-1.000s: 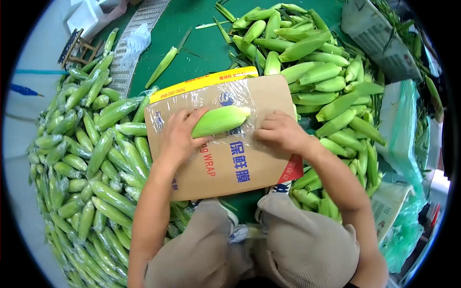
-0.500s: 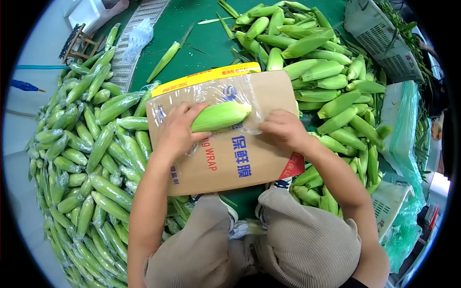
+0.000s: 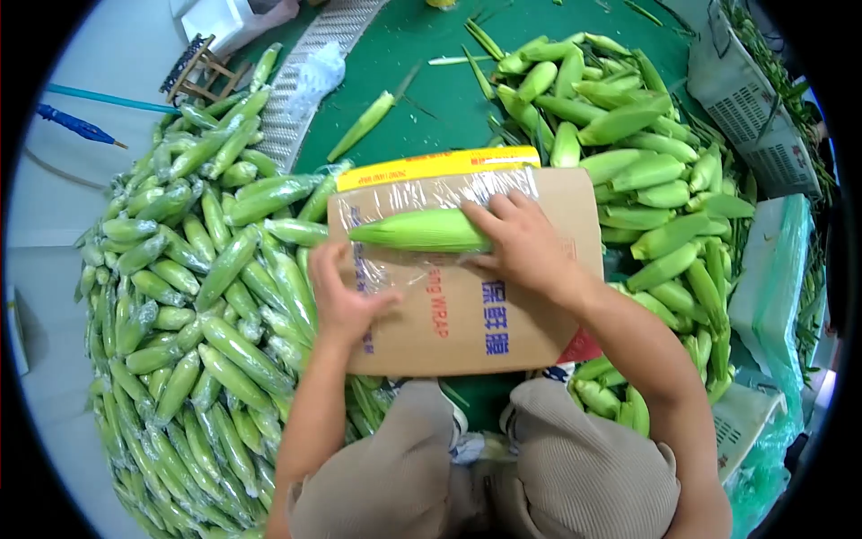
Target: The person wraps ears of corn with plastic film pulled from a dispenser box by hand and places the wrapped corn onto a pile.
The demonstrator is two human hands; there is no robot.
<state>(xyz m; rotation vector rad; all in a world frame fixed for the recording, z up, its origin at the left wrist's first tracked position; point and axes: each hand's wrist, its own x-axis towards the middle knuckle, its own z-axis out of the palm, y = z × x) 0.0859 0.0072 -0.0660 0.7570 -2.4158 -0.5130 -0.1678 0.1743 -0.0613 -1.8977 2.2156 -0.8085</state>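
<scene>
A green ear of corn in its husk (image 3: 417, 231) lies crosswise on clear plastic wrap (image 3: 400, 269), over a brown cardboard box (image 3: 539, 332) in front of my knees. My right hand (image 3: 525, 241) grips the ear's right end, thumb on the near side and fingers over the far side. Just below the ear's left tip is my left hand (image 3: 346, 301), thumb and fingers spread, holding nothing. The plastic wrap runs along the yellow-edged box (image 3: 440, 166) at the back of the cardboard.
Plastic-wrapped corn (image 3: 206, 359) is heaped at the left, and unwrapped corn (image 3: 646, 180) at the right. Beyond are a white crate (image 3: 754, 108), a metal slatted strip (image 3: 310, 81), and a small wooden stool (image 3: 202, 72). Green plastic bags (image 3: 763, 449) hang at the far right.
My left hand has let go of the ear and moved down to its left. My right hand has moved onto the ear's right end. The view has shifted, moving the scene rightward.
</scene>
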